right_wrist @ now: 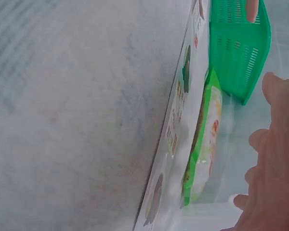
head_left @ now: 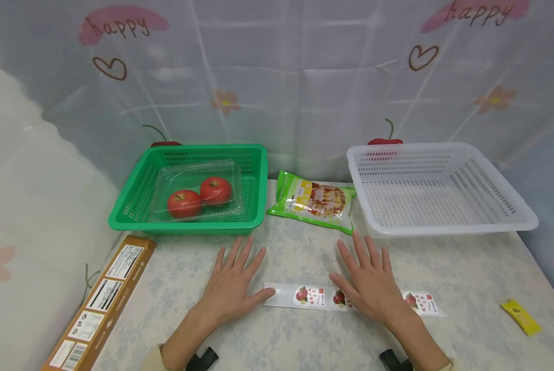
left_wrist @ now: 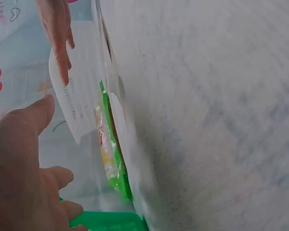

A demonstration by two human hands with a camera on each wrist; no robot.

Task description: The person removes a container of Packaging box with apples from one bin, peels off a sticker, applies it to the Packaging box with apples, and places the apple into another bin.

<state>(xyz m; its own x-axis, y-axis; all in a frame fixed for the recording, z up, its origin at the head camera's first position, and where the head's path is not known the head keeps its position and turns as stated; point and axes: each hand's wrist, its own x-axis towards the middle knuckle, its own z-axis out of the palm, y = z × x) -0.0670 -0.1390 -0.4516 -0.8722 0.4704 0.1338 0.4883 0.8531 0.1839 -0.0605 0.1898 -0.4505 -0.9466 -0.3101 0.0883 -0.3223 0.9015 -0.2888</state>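
My left hand is held palm down with its fingers spread, in front of the green basket. Its thumb tip overlaps the left end of a white strip of fruit stickers. The right hand, fingers also spread, covers part of that strip; whether either hand touches it I cannot tell. Neither hand holds anything. Beyond the right fingertips lies a green and white food packet. Inside the green basket, a clear plastic box contains two red apples.
A white basket stands at the back right, beside the packet. Along the left edge of the table lies a long brown box. A small yellow wrapped packet is at the right. Behind everything hangs a printed curtain.
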